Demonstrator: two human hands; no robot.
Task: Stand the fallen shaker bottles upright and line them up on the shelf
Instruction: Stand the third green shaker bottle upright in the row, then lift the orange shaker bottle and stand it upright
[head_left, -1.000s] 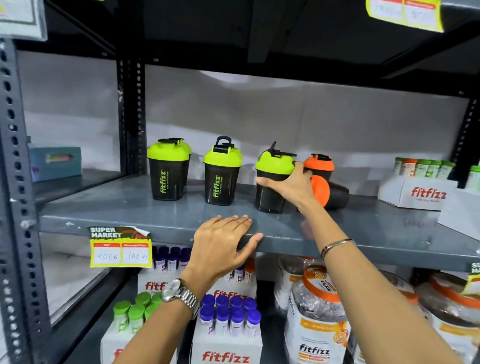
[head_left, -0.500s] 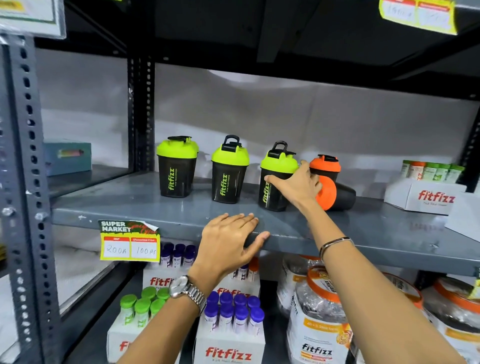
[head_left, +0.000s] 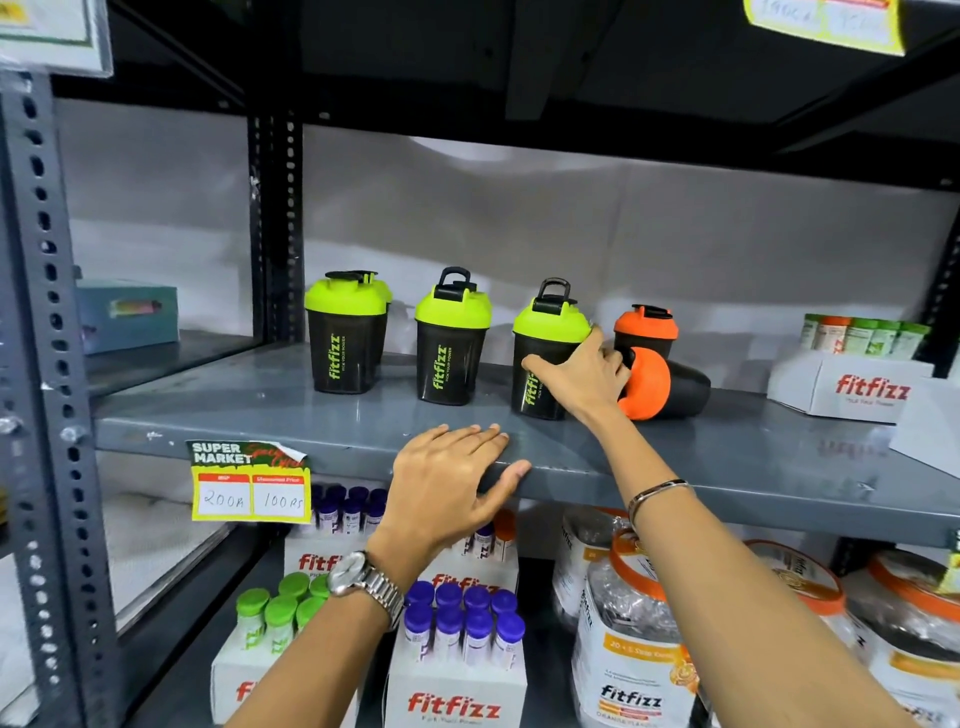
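Note:
Three black shaker bottles with green lids stand upright in a row on the grey shelf (head_left: 260, 415): the left one (head_left: 343, 338), the middle one (head_left: 451, 343) and the right one (head_left: 543, 332). My right hand (head_left: 582, 379) is wrapped around the right green-lidded bottle. Just behind it an orange-lidded bottle (head_left: 645, 330) stands upright. Another orange-lidded bottle (head_left: 665, 387) lies on its side, lid toward me, beside my right hand. My left hand (head_left: 447, 478) rests flat on the shelf's front edge, fingers spread.
A white Fitfizz box of tubes (head_left: 852, 384) sits at the shelf's right. A price tag (head_left: 252, 486) hangs on the front edge. Below are boxes of purple-capped tubes (head_left: 462, 623) and large jars (head_left: 634, 639). A steel upright (head_left: 44, 364) stands on the left.
My right hand has pushed the third green-lidded bottle back and straightened it into line with the other two. My left hand has stayed on the shelf edge.

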